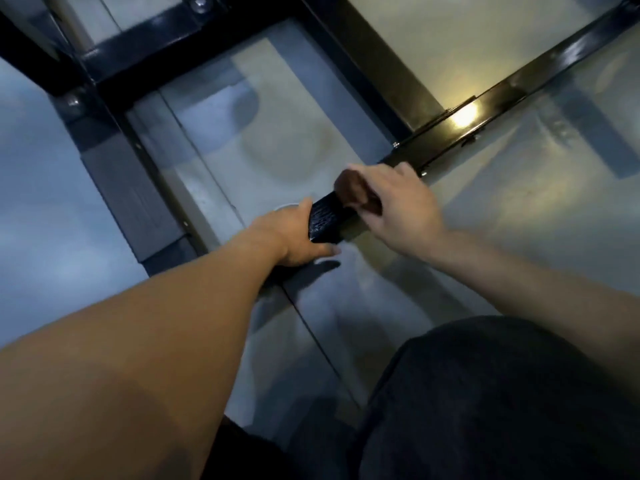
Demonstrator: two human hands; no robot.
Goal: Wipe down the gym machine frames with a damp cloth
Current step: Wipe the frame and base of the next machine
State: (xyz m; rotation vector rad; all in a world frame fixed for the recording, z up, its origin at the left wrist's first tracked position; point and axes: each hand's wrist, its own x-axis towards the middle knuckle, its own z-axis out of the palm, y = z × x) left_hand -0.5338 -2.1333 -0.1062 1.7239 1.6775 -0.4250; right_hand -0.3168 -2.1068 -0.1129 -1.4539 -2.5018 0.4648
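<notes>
A black metal bar of the gym machine frame (485, 109) runs from the upper right down to a textured black rubber end grip (325, 220) at the centre. My left hand (294, 237) is wrapped around that grip's near end. My right hand (398, 206) presses a dark brown cloth (353, 190) onto the bar just above the grip, with the fingers curled over the bar. Part of the cloth is hidden under my palm.
More black frame beams (145, 60) cross at the top left, joined with bolts (199, 3). A grey plate (131, 199) lies along the left beam. Glossy grey floor tiles (519, 209) lie below. My dark-clad knee (502, 403) fills the lower right.
</notes>
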